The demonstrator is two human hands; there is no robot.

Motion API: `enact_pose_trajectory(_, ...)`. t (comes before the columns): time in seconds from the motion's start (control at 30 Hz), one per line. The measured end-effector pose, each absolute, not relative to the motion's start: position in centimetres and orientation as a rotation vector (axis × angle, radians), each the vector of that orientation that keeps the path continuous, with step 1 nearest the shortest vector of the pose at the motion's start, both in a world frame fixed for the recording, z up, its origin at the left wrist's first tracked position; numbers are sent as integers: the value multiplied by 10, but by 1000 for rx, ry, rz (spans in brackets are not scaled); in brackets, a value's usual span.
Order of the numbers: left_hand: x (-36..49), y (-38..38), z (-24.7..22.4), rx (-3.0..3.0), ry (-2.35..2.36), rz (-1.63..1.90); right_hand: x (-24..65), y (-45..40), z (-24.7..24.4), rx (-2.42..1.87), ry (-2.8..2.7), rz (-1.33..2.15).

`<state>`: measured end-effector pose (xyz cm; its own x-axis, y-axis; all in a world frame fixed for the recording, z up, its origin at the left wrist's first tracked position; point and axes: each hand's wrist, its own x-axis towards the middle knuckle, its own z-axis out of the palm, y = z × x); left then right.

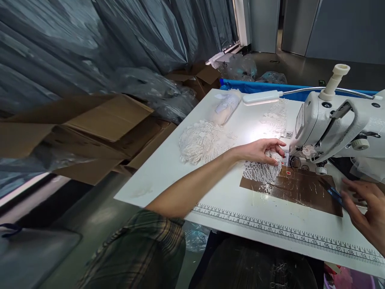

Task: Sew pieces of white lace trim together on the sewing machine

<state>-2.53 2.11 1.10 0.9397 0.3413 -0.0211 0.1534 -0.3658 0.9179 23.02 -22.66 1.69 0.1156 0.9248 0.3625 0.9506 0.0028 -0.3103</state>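
My left hand is at the front of a white sewing machine, close to its presser foot. Its curved fingers and thumb close on white lace trim, which hangs down onto a brown plate on the table. At the right, my right hand has its fingers apart. Its thumb is at the handle of blue-handled thread snips, whose blades point away to the left over the plate. Whether the thumb only touches the snips is hard to see. More lace lies behind the needle area, under a bright lamp.
A pile of white lace and a plastic-wrapped roll lie on the white table. A lamp hangs over the work. A printed ruler follows the front edge. Open cardboard boxes stand to the left.
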Motion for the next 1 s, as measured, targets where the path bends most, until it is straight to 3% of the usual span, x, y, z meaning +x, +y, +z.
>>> enact_pose_trajectory(0.17,-30,19,38,2196,464,415,230,-231,-15,-1933,-1888,-272)
enact_pose_trajectory(0.33,-24,0,46,2455,489,174,215,-220,-19,-1911,-1868,-305)
enact_pose_trajectory(0.43,-16,-13,30,2645,467,148,207,-220,-6,-1917,-1642,-79)
enact_pose_trajectory(0.57,-11,-21,6,2824,484,297,187,-218,8,-1856,-1301,519)
enact_pose_trajectory(0.63,-14,-22,1,2912,516,318,175,-213,10,-1823,-1334,580)
enact_pose_trajectory(1.0,-56,-37,18,2457,439,307,138,-173,2,-2107,-1999,-133)
